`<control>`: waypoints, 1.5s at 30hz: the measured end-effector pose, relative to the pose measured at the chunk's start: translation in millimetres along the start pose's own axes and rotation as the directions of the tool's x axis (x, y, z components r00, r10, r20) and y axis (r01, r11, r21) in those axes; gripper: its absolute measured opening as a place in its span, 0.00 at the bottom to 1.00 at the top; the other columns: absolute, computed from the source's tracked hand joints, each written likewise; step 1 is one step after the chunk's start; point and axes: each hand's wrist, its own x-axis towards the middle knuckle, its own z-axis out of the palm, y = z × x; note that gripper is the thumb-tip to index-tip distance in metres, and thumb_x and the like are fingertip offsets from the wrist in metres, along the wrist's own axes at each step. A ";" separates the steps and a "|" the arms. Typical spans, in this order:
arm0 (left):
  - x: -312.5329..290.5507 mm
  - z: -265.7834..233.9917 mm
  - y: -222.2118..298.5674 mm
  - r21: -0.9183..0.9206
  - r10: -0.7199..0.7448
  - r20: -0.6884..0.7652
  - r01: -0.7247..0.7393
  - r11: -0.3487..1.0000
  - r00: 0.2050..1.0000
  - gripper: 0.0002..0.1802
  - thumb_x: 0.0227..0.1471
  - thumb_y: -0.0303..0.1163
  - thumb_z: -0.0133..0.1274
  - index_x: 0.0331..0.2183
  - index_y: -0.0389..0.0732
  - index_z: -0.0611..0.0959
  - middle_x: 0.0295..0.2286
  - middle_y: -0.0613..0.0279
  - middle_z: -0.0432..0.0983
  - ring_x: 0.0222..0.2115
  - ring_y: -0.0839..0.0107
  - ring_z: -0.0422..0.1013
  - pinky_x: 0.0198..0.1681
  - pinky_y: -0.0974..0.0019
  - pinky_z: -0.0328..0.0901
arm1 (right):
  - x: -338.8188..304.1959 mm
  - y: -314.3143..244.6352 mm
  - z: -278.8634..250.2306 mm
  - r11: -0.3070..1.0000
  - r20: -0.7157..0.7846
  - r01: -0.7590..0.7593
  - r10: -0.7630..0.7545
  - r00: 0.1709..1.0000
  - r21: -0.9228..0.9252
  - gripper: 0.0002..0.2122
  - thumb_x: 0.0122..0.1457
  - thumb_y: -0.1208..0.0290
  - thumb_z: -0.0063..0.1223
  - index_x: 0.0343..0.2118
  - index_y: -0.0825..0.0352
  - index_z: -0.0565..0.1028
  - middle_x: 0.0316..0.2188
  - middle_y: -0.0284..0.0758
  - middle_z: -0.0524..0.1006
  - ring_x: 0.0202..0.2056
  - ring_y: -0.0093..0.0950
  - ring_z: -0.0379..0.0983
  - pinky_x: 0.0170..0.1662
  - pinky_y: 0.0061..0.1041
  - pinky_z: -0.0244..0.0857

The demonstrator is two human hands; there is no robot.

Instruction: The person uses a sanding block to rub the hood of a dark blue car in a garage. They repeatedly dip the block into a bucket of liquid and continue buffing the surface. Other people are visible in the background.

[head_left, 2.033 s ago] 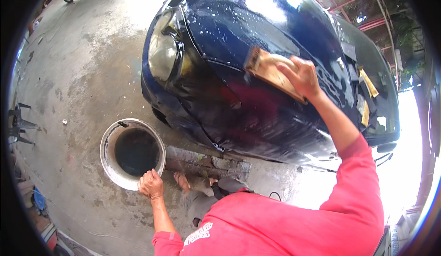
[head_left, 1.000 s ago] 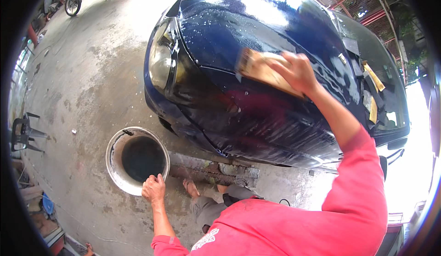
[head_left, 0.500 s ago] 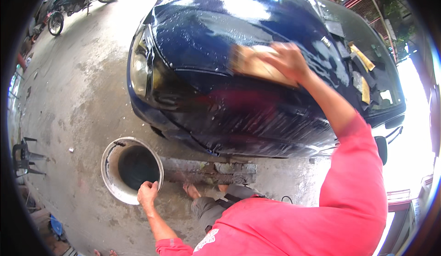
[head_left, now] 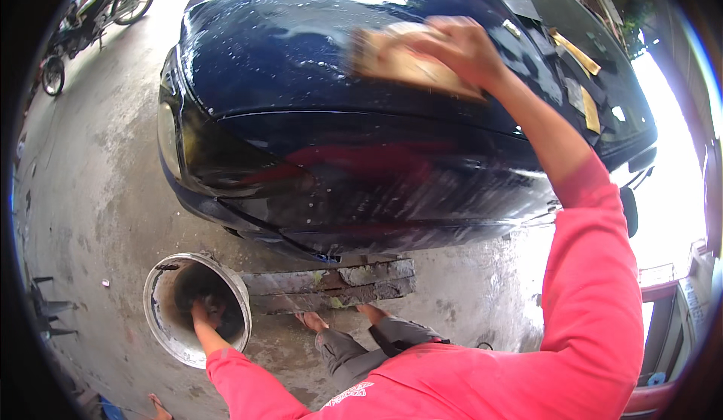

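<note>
My right hand [head_left: 459, 51] is closed around a flat tan block [head_left: 422, 67], blurred by motion, on the wet dark blue car bonnet [head_left: 271, 81]. Whether the block is wood or sponge I cannot make out. My left hand [head_left: 208, 314] reaches down inside a whitish bucket [head_left: 154, 322] holding dark liquid. Its fingers are dim and partly lost in the liquid, so their grip does not show. Water drops and streaks cover the bonnet.
Dark sheets [head_left: 522, 7] and tan strips [head_left: 589, 109] lie near the windscreen. Beside the bucket, a worn flat slab [head_left: 331, 284] rests on concrete. A motorcycle [head_left: 102, 13] stands far left, a dark chair [head_left: 49, 311] at the left edge. Another person's foot [head_left: 160, 406] shows below.
My left hand has gone from the bucket's rim down into it. My right hand remains on the bonnet with the tan block. The whole view has shifted.
</note>
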 end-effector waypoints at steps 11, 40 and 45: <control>-521.0 477.9 25.2 -0.209 0.522 0.781 -0.932 -0.296 -0.341 0.25 0.63 0.43 0.63 0.52 0.33 0.84 0.46 0.42 0.84 0.47 0.52 0.81 0.53 0.53 0.76 | 58.0 3.1 36.8 0.978 -0.017 -0.168 0.171 0.985 0.128 0.27 0.63 0.35 0.56 0.40 0.59 0.87 0.34 0.43 0.86 0.38 0.46 0.83 0.44 0.46 0.75; -601.5 650.8 -84.3 -0.402 -0.303 0.901 -0.338 -0.851 -0.311 0.33 0.52 0.56 0.71 0.42 0.32 0.86 0.32 0.44 0.86 0.35 0.51 0.85 0.41 0.56 0.77 | -460.7 253.2 -61.7 0.686 -0.866 -0.727 0.344 0.362 -0.032 0.05 0.61 0.63 0.62 0.33 0.57 0.83 0.36 0.28 0.82 0.43 0.33 0.79 0.48 0.35 0.68; -647.5 787.5 -259.5 -0.588 -0.427 0.795 -0.374 -0.717 -0.432 0.40 0.51 0.66 0.66 0.36 0.31 0.86 0.29 0.39 0.84 0.35 0.43 0.82 0.38 0.45 0.75 | -466.1 254.4 -58.9 0.721 -0.862 -0.692 0.373 0.343 0.036 0.08 0.64 0.64 0.54 0.32 0.58 0.83 0.35 0.27 0.82 0.42 0.32 0.79 0.48 0.35 0.67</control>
